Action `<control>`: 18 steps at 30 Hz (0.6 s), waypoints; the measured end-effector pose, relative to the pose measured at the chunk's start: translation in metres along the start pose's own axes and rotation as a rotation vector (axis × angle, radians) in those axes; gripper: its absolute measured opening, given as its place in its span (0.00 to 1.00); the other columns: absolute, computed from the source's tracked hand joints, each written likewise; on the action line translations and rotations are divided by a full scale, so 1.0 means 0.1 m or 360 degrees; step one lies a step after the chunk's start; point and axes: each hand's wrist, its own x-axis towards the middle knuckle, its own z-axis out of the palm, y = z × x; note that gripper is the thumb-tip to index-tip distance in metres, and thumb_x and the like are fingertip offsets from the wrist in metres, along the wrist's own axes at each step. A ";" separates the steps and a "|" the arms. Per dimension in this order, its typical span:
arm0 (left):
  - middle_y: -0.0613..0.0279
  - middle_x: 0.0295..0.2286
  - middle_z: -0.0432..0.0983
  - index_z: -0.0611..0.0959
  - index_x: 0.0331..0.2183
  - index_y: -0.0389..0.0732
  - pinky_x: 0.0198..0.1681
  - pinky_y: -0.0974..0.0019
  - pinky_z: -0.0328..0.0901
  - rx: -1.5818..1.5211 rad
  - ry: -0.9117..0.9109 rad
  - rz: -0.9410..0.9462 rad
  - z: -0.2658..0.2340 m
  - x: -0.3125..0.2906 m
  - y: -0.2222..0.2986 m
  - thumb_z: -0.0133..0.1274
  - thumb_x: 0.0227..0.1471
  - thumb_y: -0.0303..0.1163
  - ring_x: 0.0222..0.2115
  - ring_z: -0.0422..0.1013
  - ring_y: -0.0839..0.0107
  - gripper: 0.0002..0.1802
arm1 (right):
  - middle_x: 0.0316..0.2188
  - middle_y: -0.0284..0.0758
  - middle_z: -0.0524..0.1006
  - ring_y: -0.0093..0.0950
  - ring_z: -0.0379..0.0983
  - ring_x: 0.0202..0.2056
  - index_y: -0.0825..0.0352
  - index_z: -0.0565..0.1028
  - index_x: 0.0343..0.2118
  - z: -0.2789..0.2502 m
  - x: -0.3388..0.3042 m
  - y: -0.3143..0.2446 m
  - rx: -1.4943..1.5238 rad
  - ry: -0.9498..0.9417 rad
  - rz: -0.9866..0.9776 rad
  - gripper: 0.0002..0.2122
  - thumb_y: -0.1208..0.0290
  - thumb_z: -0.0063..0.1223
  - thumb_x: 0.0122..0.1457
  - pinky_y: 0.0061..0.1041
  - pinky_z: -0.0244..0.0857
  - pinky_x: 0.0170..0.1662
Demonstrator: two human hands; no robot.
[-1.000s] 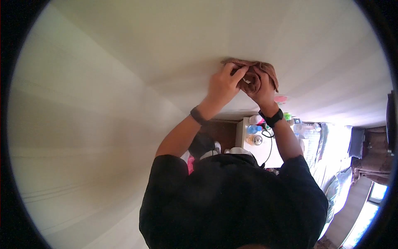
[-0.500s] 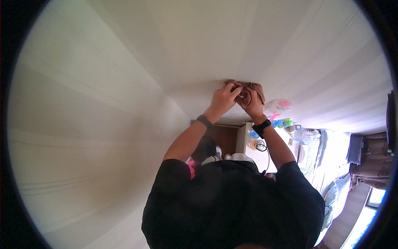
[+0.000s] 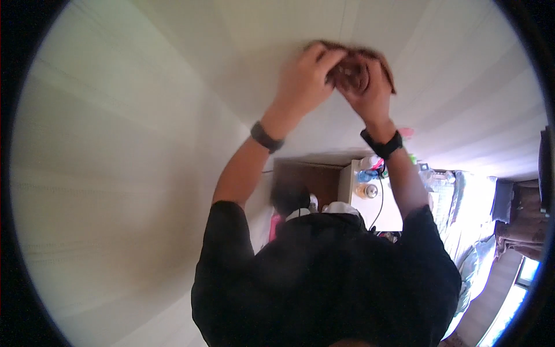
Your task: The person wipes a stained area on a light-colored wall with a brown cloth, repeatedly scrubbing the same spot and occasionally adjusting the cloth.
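Note:
Both of my hands grip a bunched brown cloth (image 3: 349, 74) against the pale wall (image 3: 260, 52), high up in front of me. My left hand (image 3: 309, 78) pinches its left side, with the fingers curled over the top. On the right side, the fingers of my right hand (image 3: 373, 89) wrap round the cloth. Its folds form a rough loop between the two hands, and one edge hangs past my right fingers. Motion blurs the cloth and fingertips somewhat. A dark band (image 3: 267, 137) circles my left wrist and a black one (image 3: 383, 144) my right.
Below my right forearm stands a white table (image 3: 376, 211) with bottles, a jar (image 3: 366, 191) and a dark cable. A bed (image 3: 454, 202) lies farther right, near a brown curtain (image 3: 520, 214) and a bright window. Another pale wall (image 3: 115, 173) rises close on my left.
My two hands have moved up along the wall with the cloth, which stays held between them. Both forearms reach farther out, and more of the table and floor shows beneath them.

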 end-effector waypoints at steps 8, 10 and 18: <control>0.54 0.38 0.76 0.79 0.41 0.44 0.39 0.58 0.70 0.0020 0.0077 0.0020 -0.57 0.78 0.26 0.57 0.43 0.26 0.37 0.74 0.56 0.19 | 0.38 0.39 0.76 0.33 0.74 0.42 0.63 0.72 0.45 -0.20 0.89 -0.49 0.0139 0.0193 -0.0087 0.23 0.73 0.66 0.43 0.33 0.67 0.46; 0.55 0.36 0.76 0.79 0.39 0.44 0.38 0.58 0.70 -0.0038 0.0171 0.0026 -0.53 0.75 0.23 0.57 0.43 0.25 0.36 0.74 0.56 0.17 | 0.37 0.40 0.76 0.33 0.74 0.41 0.67 0.71 0.41 -0.15 0.90 -0.46 0.0194 0.0337 -0.0311 0.21 0.74 0.66 0.42 0.35 0.67 0.44; 0.64 0.32 0.72 0.79 0.41 0.51 0.31 0.61 0.69 -0.0083 0.0414 -0.0024 -0.07 0.13 -0.05 0.58 0.33 0.21 0.33 0.72 0.60 0.27 | 0.37 0.38 0.75 0.36 0.74 0.37 0.64 0.69 0.45 0.15 0.27 0.07 0.0185 0.0070 -0.0118 0.30 0.66 0.72 0.37 0.31 0.69 0.40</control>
